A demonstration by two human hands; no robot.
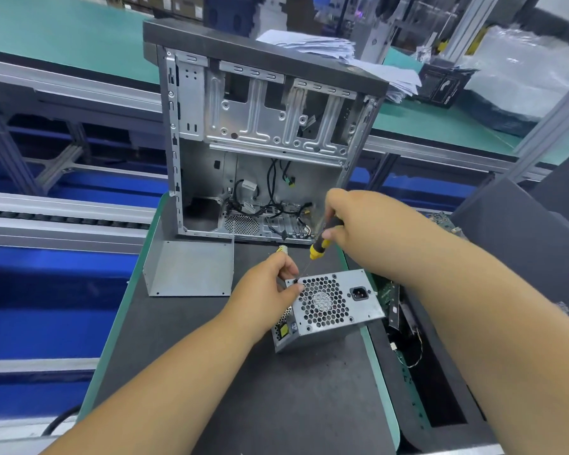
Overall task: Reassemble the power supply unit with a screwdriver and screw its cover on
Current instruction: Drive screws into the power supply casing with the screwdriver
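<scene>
A grey metal power supply unit (330, 307) stands on the dark mat, its honeycomb fan grille and power socket facing up. My left hand (270, 287) pinches a small dark screw (296, 281) at the grille's upper left corner. My right hand (352, 218) grips a screwdriver (322, 243) with a yellow and black handle. Its thin shaft slants down to the screw. A bent grey metal cover (188, 269) lies on the mat to the left of the unit.
An open computer case (263, 139) with loose cables stands upright behind the unit. Circuit boards (391, 300) and parts lie in a dark tray at the right. Conveyor rails run along the left. Papers and plastic bags sit on the far green bench.
</scene>
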